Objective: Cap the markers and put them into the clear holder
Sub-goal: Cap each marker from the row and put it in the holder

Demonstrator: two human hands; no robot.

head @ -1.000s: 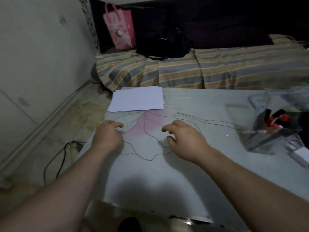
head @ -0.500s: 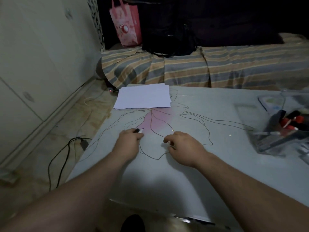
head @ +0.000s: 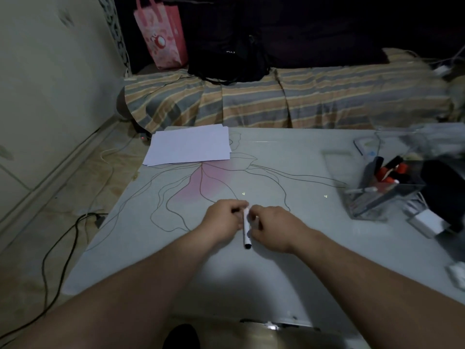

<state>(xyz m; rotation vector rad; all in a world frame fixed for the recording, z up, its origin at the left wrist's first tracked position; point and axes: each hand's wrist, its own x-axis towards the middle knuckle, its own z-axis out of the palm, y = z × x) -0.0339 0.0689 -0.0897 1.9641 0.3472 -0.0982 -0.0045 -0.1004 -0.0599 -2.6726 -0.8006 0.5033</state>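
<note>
A white marker [head: 246,229] with a black end lies tilted between my two hands over the middle of the white table [head: 289,273], its black end pointing toward me. My right hand [head: 273,226] grips the marker's body with curled fingers. My left hand [head: 224,220] pinches a small dark piece, apparently the cap [head: 235,211], right at the marker's far end. The two hands touch there. The clear holder [head: 372,206] stands at the table's right side, apart from both hands, with several red- and black-capped markers [head: 388,172] inside it.
A stack of white paper [head: 191,147] lies at the table's far left corner. A white adapter [head: 425,222] and a black object [head: 445,190] sit beside the holder. A striped bed [head: 276,102] runs behind the table. Cables [head: 63,248] trail on the floor to the left.
My hands were apart on the table; each picked something up, and they have come together at the middle. The white marker now shows between them.
</note>
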